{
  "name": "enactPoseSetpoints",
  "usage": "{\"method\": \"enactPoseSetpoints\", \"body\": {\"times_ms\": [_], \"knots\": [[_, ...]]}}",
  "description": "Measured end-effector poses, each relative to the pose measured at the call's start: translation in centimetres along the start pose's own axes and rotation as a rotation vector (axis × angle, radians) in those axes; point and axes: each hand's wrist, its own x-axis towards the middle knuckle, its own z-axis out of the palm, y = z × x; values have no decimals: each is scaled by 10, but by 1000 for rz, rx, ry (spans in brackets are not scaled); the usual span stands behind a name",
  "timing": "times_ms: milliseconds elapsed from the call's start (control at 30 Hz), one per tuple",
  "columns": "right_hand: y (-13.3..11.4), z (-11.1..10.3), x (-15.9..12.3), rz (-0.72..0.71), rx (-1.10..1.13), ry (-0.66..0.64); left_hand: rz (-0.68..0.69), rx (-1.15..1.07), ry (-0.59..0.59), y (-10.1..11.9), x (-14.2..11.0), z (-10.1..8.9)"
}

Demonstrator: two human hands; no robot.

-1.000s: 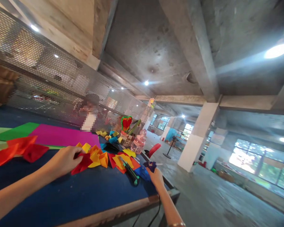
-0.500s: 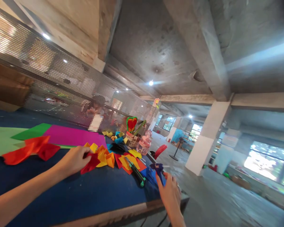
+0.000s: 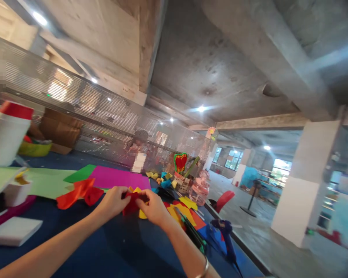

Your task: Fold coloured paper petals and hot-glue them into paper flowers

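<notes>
Between my two hands is a dark red folded paper piece [image 3: 130, 205], held just above the blue tabletop. My left hand [image 3: 116, 201] pinches its left side. On its right side, my right hand [image 3: 153, 208] closes thumb and fingers on the paper. Yellow folded paper [image 3: 143, 214] shows partly behind my right fingers. Orange-red folded pieces [image 3: 79, 193] lie to the left of my left hand. The dark blue glue gun [image 3: 224, 231] rests at the table's right edge, out of my hands. A green and black utility knife [image 3: 193, 231] lies beside my right forearm.
Purple sheet [image 3: 118, 177] and pale green sheet [image 3: 50, 183] lie behind my hands. A pink clear bottle [image 3: 199, 189] stands near the right edge. White boxes [image 3: 16, 231] sit at left. A perforated metal screen [image 3: 110, 116] runs along the back, with a person beyond it.
My right hand has let go of the glue gun at the table edge and come left to grip the red paper beside my left hand. The view has swung left.
</notes>
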Motion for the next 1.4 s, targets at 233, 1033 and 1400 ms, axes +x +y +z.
{"method": "enactPoseSetpoints", "body": {"times_ms": [233, 1033, 1400], "knots": [[21, 23, 21, -53, 244, 65, -67, -260, 43, -24, 14, 8], [22, 17, 9, -64, 401, 70, -294, -580, -65, 8, -3, 0], [18, 8, 2, -218, 214, 7, -268, -512, -123, 10, -6, -2]]}}
